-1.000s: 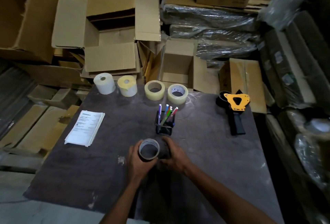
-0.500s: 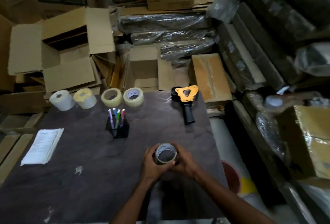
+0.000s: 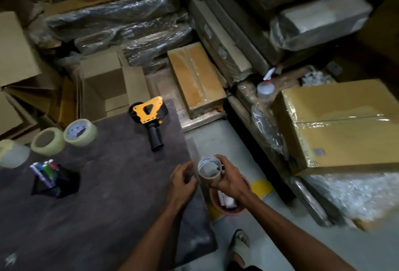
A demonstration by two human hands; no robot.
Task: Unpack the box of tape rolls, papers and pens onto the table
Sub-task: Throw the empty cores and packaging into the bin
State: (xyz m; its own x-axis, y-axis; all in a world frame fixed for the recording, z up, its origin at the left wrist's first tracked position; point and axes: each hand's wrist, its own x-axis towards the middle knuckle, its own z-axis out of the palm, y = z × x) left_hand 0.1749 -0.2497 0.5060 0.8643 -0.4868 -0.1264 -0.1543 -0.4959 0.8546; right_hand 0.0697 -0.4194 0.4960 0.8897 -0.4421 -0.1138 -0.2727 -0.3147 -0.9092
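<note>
Since half a second ago: left hand (image 3: 181,181) off the tape roll (image 3: 209,168), now just left of it, fingers loosely curled, gripping nothing. Right hand (image 3: 230,179) alone on the roll, fingers wrapped round its outer wall, thumb side toward camera. Roll carried rightward, now past the right edge of the table (image 3: 112,195) rather than over it, open core facing up, printed inner label visible. Directly below the right hand: reddish bucket (image 3: 226,207) on the floor with white cylindrical pieces inside, partly hidden by the wrist.

Up and left of the left hand: yellow-and-black tape dispenser (image 3: 149,119) lying flat on the table, handle pointing toward the hands. Further left along the far edge: two clear tape rolls (image 3: 80,132) (image 3: 48,141) touching each other, then a pale roll (image 3: 11,154) cut off by the frame edge. Left of the left hand, well apart: black pen holder (image 3: 55,182) with coloured pens (image 3: 43,170), blurred.

Beyond the dispenser: open empty cardboard box (image 3: 103,89). Up and right of the right hand: taped brown carton (image 3: 343,124) and wrapped stock. Below the right forearm: sandalled foot (image 3: 238,247) on the floor.
</note>
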